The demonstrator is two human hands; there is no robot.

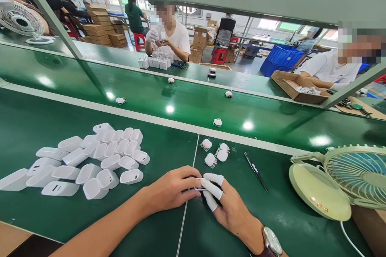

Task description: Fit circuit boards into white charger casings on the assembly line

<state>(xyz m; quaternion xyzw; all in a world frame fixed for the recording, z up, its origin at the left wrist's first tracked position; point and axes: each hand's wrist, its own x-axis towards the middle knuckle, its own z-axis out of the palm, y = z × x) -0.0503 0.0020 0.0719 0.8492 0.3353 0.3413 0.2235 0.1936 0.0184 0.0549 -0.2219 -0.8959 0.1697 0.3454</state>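
My left hand point(173, 188) and my right hand point(232, 209) meet at the front middle of the green table. Between their fingertips they pinch a small white plastic part point(199, 188), mostly hidden by the fingers. White finger cots cover several fingertips of my right hand. Just beyond my hands lie several small green circuit boards with white tops point(210, 160). Black tweezers point(256, 171) rest on the table to the right of them. Left of my hands spreads a group of white plastic housings point(111, 162), some upright with open tops, others lying on their sides.
A pale green fan point(319, 190) stands at the right edge. Beyond a pale rail point(150, 119), a green belt point(193, 106) carries scattered boards point(217, 122). Across it, a person in a white shirt point(177, 38) handles white parts; another person sits by a cardboard box point(297, 86).
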